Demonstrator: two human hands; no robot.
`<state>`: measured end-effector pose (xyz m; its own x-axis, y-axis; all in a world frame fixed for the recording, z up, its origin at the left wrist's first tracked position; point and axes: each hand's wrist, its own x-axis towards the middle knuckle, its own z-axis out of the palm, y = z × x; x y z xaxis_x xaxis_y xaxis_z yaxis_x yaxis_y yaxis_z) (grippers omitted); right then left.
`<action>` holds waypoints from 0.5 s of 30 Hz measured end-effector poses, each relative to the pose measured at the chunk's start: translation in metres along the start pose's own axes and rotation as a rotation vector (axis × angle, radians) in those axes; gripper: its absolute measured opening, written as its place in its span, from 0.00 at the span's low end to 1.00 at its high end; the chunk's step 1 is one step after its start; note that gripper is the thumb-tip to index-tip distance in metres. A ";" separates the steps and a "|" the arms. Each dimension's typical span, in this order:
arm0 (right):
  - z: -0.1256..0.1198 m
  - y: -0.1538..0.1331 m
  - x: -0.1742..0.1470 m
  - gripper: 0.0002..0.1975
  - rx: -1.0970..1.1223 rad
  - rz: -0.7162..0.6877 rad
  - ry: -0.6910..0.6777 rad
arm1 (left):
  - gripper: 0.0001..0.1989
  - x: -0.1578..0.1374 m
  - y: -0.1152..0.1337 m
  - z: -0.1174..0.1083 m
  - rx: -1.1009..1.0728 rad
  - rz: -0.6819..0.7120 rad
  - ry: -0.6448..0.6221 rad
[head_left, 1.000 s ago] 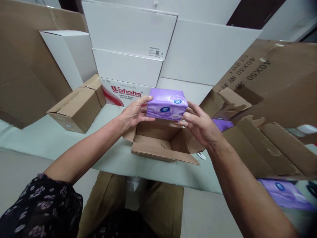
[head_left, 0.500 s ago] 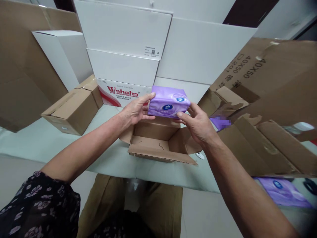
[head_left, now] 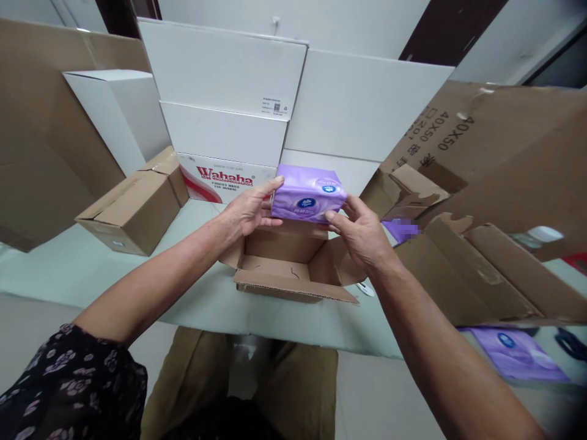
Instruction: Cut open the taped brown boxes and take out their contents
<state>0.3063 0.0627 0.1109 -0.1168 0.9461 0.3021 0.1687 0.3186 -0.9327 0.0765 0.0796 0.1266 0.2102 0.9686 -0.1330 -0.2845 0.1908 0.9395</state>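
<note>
A purple tissue pack (head_left: 308,194) with blue oval logos is held up in front of me between both hands. My left hand (head_left: 251,211) grips its left end, thumb on top and fingers beneath. On the right end, my right hand (head_left: 360,232) has its thumb on the front face, with the other fingers partly hidden behind the pack. Below the pack stands an open cardboard box (head_left: 275,290) with its flaps spread. Its bare inside bottom shows, while the pack and my hands cover part of its far side.
A taped carton (head_left: 132,208) sits on the left of the pale green table (head_left: 202,299). White boxes (head_left: 224,73) wall off the back. To the right are open cardboard boxes (head_left: 463,269), another purple tissue pack (head_left: 516,354) and a small white object (head_left: 365,289).
The view has shifted slightly, so the surroundings appear a little lower and further left. Both hands keep the same hold on the tissue pack above the box.
</note>
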 end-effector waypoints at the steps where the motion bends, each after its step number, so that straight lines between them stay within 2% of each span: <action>1: 0.000 0.000 0.000 0.31 -0.013 0.001 -0.001 | 0.25 0.000 0.000 0.000 0.004 0.005 0.000; 9: 0.005 0.001 0.001 0.30 0.044 -0.029 0.044 | 0.23 0.001 -0.001 0.008 -0.022 0.088 0.041; 15: 0.004 0.006 0.009 0.23 0.035 -0.094 0.059 | 0.20 0.003 0.004 0.011 -0.072 0.083 0.095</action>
<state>0.3024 0.0730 0.1075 -0.0726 0.9142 0.3988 0.1249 0.4050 -0.9057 0.0862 0.0810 0.1332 0.0943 0.9916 -0.0882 -0.3642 0.1168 0.9240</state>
